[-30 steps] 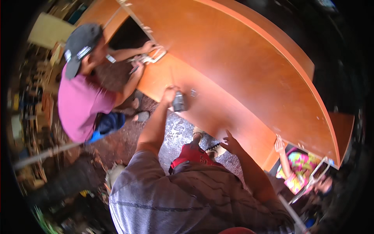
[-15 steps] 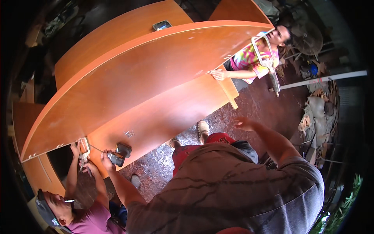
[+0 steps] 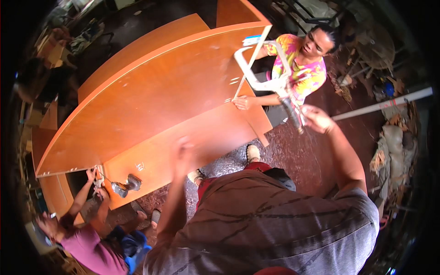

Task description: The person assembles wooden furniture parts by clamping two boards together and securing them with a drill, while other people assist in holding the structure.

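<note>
A large wooden panel with a curved edge (image 3: 151, 91) stands on a flat orange-brown board (image 3: 206, 137) in front of me. My right hand (image 3: 318, 120) is at the lower end of a pale metal clamp (image 3: 256, 85), its fingers curled against the dark handle. The clamp sits around the panel's right end. Over the flat board is my left hand (image 3: 184, 150), smeared by motion, so its fingers cannot be made out. Left of it, a power drill (image 3: 126, 185) lies on the board, its long bit pointing toward a second clamp (image 3: 98, 176) at the panel's left end.
At right, a co-worker in a colourful shirt (image 3: 302, 68) rests a hand on the panel's corner. Low at left, a co-worker in a purple shirt (image 3: 91, 250) has both hands at the second clamp. A long white bar (image 3: 385, 104) extends to the right, near scrap piles (image 3: 392, 142).
My left hand has let go of the drill and swung right. My right hand has moved up to the clamp handle. The view has shifted toward the panel's right end.
</note>
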Available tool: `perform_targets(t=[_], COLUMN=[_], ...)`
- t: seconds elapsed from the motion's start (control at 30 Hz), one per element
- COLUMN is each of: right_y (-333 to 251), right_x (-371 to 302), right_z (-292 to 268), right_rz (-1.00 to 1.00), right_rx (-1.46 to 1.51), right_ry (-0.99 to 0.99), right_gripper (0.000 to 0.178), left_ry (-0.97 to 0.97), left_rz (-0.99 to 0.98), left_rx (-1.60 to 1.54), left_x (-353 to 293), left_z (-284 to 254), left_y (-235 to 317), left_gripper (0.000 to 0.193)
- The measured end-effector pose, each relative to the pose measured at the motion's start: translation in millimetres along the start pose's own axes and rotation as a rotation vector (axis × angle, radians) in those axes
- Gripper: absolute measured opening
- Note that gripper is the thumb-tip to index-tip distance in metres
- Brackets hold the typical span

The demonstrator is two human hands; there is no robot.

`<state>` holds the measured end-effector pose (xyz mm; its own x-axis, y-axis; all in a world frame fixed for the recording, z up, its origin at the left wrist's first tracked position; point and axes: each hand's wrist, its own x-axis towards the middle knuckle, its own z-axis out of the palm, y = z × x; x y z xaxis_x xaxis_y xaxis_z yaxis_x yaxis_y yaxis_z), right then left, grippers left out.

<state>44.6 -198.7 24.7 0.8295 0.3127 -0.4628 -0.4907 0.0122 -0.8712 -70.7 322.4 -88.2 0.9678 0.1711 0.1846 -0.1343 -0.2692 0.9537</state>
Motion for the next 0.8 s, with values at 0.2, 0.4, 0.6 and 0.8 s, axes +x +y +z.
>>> perform_targets(t=[0.2, 0.4, 0.6, 0.8], right_y=[-17.3, -33.9, -48.5, -71.5], right_x=[21.5, 29.4, 50.2, 49.0], right_z=[16.7, 38.9, 47.8, 56.0], right_rz=[0.017, 0.074, -0.378, -0.088], right_rx=[0.116, -0.063, -0.763, -0.708], right_ry=[-0.532, -0.543, -0.345, -0.407], right_gripper=[0.024, 0.021, 0.029, 0.029], left_ry=[-0.316, -0.001, 0.117, 0.11], left_rz=[-0.423, -0.475, -0.463, -0.516], left_rx=[-0.739, -0.714, -0.665, -0.693], left_x=[48.3, 67.0, 89.7, 100.3], left_z=[256.1, 300.8, 300.2, 297.1], left_y=[146.8, 187.1, 198.9, 209.7], left_gripper=[0.027, 0.011, 0.014, 0.015])
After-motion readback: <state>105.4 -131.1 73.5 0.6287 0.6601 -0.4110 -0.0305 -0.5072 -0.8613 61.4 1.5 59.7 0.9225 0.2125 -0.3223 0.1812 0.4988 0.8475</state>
